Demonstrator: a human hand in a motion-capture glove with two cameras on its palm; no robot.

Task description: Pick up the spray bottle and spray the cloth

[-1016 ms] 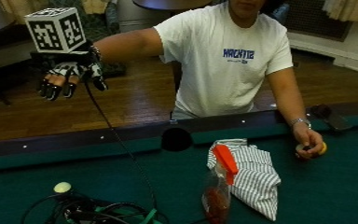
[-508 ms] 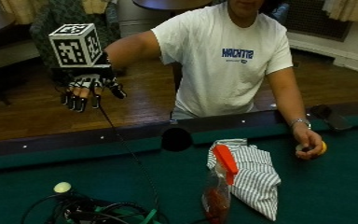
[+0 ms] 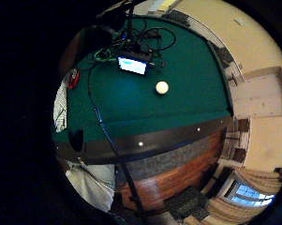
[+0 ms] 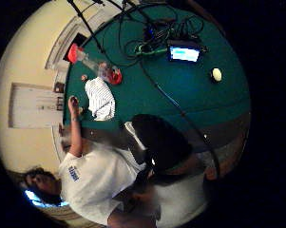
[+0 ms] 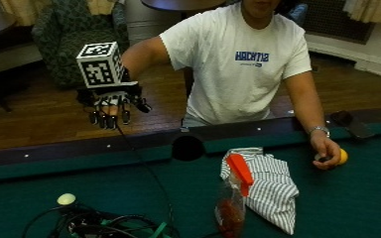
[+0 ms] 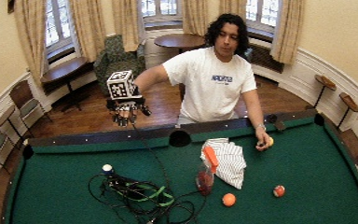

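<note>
There's the person in a white short-sleeved T-shirt (image 5: 243,74) with small blue lettering (image 5: 252,57) across the chest. A black glove (image 5: 114,106) covers the right hand, fingertips dark and rounded. A silvery watch (image 5: 320,130) bands the other wrist.

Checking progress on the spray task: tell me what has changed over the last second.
The gloved right hand has come down and in toward the table rail, fingers hanging open, holding nothing. The spray bottle and striped cloth lie untouched on the felt; the bare hand stays on the yellow ball.
</note>
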